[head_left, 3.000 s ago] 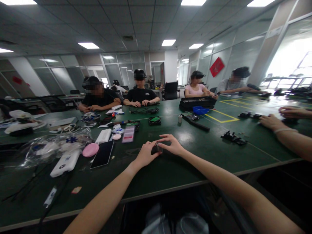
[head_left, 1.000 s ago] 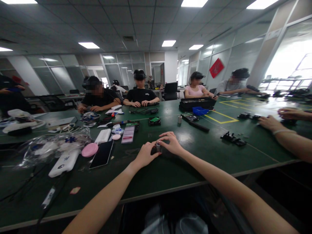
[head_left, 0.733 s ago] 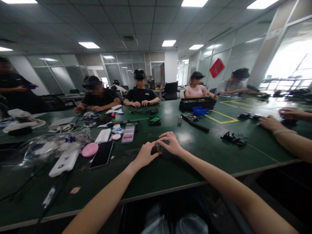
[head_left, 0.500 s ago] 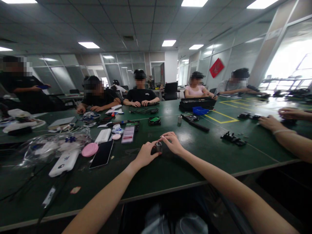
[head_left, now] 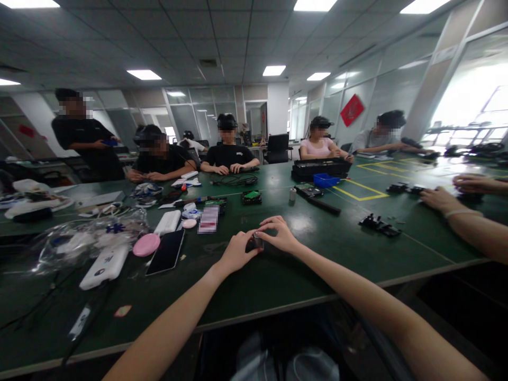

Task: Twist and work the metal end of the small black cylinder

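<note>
A small grey metal cylinder (head_left: 259,243) stands on the green table in front of me. My left hand (head_left: 239,247) is closed round its left side, with the thumb along the near side. From the right, my right hand (head_left: 279,234) reaches over with thumb and forefinger pinched together at the cylinder's top. Whatever lies between those right fingertips is too small to make out. Beyond my hands lies a black part with a green circuit board (head_left: 252,196). A similar pale cylinder (head_left: 292,194) stands to its right.
Left of me lie a black phone (head_left: 165,252), a pink round case (head_left: 146,244), a white power bank (head_left: 105,265) and plastic bags (head_left: 75,238). At right are black parts (head_left: 380,226) and a co-worker's hands (head_left: 440,202). A blue tray (head_left: 326,180) sits farther back.
My right fingertips have come down and left onto the cylinder's top. My left hand has stayed around it. The standing person at the far left has moved right.
</note>
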Motion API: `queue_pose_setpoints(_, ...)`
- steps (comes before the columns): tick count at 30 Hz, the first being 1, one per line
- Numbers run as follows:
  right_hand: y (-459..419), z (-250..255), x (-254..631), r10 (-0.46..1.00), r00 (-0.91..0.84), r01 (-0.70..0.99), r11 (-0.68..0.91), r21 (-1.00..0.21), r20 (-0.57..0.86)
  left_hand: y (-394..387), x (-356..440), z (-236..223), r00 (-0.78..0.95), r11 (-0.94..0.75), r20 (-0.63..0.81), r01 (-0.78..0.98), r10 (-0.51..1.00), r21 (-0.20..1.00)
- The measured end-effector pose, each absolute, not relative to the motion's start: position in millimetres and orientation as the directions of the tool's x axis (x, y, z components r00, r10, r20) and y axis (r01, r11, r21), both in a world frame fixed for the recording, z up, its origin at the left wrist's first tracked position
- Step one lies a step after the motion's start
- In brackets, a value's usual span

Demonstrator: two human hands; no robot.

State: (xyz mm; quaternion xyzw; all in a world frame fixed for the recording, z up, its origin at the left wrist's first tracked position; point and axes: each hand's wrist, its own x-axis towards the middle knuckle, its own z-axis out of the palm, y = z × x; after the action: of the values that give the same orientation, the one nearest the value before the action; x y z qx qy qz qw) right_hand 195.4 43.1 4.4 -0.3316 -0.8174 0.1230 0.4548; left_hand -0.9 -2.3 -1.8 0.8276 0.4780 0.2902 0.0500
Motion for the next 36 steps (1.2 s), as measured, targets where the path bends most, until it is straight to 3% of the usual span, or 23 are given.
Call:
queue_pose_setpoints(13,66.7,3.7,210.6,0.679,-0.287,0.530,0.700,-0.478,0.676,-4.9,0.3,0.6,0.380,-0.542,0.428,0.756,0.820,0.368)
queue_pose_setpoints(26,99.0,-16.3,262.2,0.851,-0.357,0.763,0.503,-0.406,0.385,-5.8,-0.2,2.8,0.384,-0.537,0.408,0.752,0.829,0.382)
queue_pose_setpoints(36,90.5,-11.3,253.5,0.807,-0.345,0.718,0.556,-0.419,0.480,-4.6,-0.6,1.7,0.386,-0.542,0.416,0.751,0.823,0.377)
